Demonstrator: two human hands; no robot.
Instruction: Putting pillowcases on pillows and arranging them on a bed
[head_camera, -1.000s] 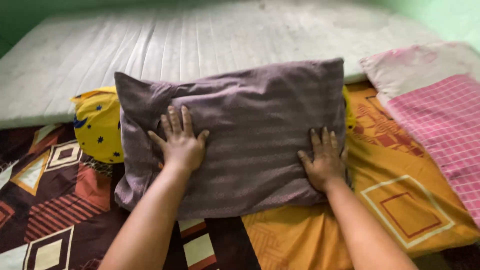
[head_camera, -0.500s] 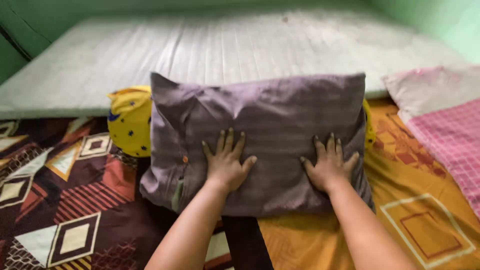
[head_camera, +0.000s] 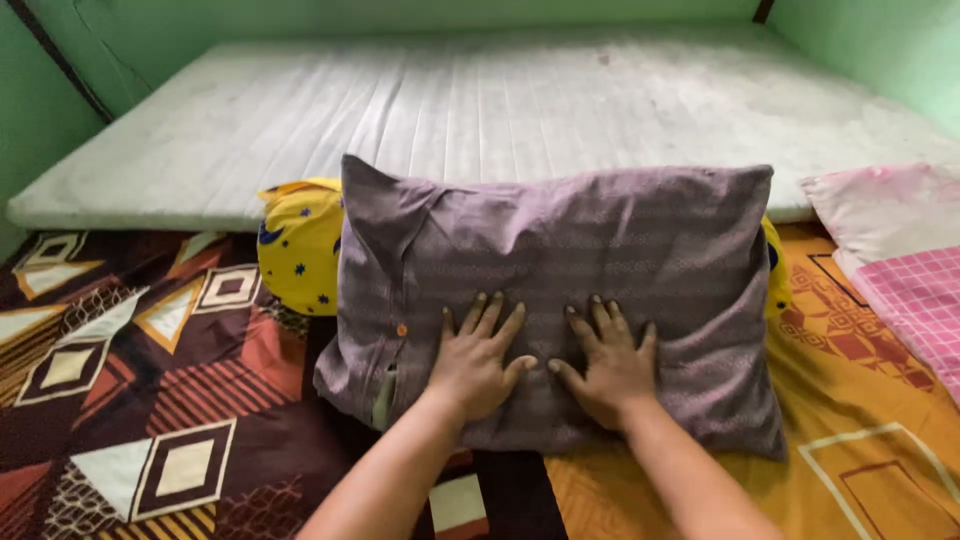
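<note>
Patterned bedding (head_camera: 150, 400) holds one purple pillow (head_camera: 560, 260) under two hands (head_camera: 545, 365).

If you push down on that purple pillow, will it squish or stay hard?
Probably squish: the purple pillow looks puffy, and its cover wrinkles around the left hand and right hand lying flat on it. It likely feels light for its size and would sag if lifted by one corner. It shouldn't roll, since it lies broad and flat.

bare mattress (head_camera: 520, 110) open beyond, yellow pillow (head_camera: 300, 245) crowding left
</note>
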